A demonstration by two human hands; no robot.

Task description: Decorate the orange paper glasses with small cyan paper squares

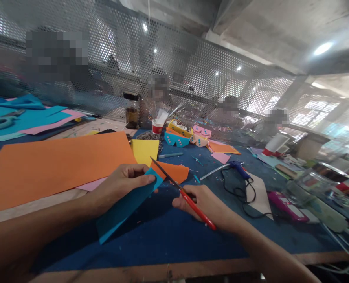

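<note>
My left hand (pixel 130 181) pinches a folded strip of blue paper (pixel 124 212), tilted down toward me, together with a small piece of orange paper (pixel 159 175) at its upper end. In my right hand (pixel 204 204) is a pair of scissors (pixel 192 202) with red handles. Their blades cross beside the orange piece, close to the left fingertips; whether they bite into the paper I cannot tell. Just behind the blades lies a cut orange paper shape (pixel 176 171) on the blue tabletop (pixel 162 236).
Large orange sheets (pixel 59 161) and a yellow sheet (pixel 149 149) lie left. Decorated paper shapes (pixel 176 139), a paper cup (pixel 158 125) and a jar (pixel 131 112) stand behind. A glue gun (pixel 238 169) with a looping cord, a purple power strip (pixel 288 206) and a clear container (pixel 313 182) sit right.
</note>
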